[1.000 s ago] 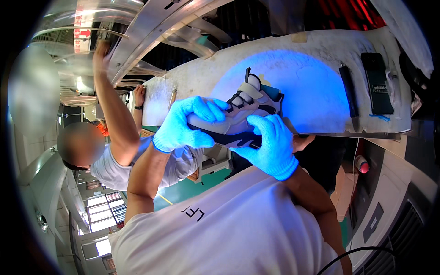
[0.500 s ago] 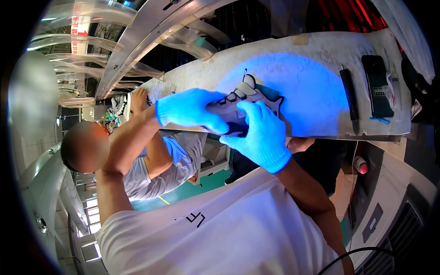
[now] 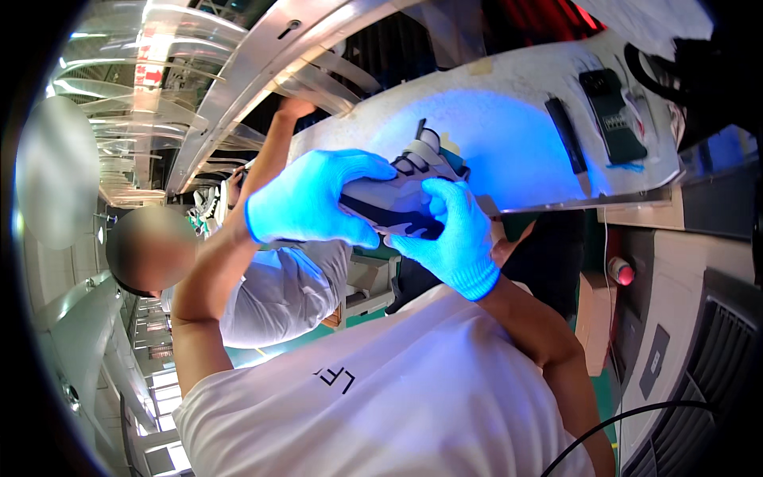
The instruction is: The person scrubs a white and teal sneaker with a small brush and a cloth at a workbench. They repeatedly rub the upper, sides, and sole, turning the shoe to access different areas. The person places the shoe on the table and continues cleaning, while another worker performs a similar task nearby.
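Between my two gloved hands is a grey sneaker (image 3: 389, 195) with a black band along its sole, dark laces and a pull loop at the collar. My left hand (image 3: 306, 199) wraps round the toe end, thumb below and fingers above. Toward the heel, my right hand (image 3: 457, 242) grips the side and sole, its thumb and fingers curled on the shoe. Both gloves look bright blue under the blue light. The shoe is tilted, its side turned toward me, and its far side is hidden.
A worktable (image 3: 520, 87) lit by a blue spot stretches behind the shoe. On its right lie a black pen-like tool (image 3: 566, 135) and a dark phone (image 3: 612, 115). At left a co-worker (image 3: 286, 294) in white reaches toward a metal-framed line with clear curved strips (image 3: 326, 83).
The sneaker has tilted so more of its side and dark sole edge shows. My left hand has shifted slightly left. The view has turned, and the co-worker's arm now reaches up toward the line.
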Available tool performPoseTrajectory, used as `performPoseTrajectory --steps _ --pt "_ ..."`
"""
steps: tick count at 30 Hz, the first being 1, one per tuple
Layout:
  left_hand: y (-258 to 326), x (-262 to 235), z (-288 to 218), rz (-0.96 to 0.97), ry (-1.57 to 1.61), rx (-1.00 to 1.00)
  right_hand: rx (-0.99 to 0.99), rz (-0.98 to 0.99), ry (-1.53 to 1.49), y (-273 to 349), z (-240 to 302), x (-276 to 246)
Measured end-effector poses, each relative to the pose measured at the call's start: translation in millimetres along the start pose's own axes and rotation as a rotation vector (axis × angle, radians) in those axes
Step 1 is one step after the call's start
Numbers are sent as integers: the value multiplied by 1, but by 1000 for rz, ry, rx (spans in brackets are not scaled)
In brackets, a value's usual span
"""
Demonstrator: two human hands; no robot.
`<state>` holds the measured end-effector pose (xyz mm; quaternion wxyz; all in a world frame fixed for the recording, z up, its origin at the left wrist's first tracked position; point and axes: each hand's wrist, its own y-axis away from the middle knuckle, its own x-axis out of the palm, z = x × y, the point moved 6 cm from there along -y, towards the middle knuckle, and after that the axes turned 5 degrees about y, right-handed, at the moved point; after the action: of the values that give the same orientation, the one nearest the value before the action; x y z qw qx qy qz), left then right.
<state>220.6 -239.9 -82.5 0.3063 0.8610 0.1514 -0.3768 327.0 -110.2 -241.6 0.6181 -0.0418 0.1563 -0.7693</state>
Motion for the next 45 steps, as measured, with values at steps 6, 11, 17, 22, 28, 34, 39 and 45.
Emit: performPoseTrajectory --steps 6,11,17,22,28,34,39,45 --pt "11 11 34 -83 176 -6 -69 5 136 19 -20 -1" --pt "10 12 39 -24 177 -40 -26 26 90 11 -24 4" --pt "7 8 53 -2 180 13 -4 7 78 0 -27 8" --pt "5 10 73 58 255 -266 46 43 108 -5 -29 16" --pt "-38 28 57 267 -75 -599 70 91 189 -15 -27 27" --pt "-55 44 67 131 -267 -671 29 90 238 -17 -22 33" --pt "-41 47 59 184 -168 -713 42 90 281 -10 -16 30" --pt "30 17 24 121 571 -131 241 172 -42 36 -30 -20"
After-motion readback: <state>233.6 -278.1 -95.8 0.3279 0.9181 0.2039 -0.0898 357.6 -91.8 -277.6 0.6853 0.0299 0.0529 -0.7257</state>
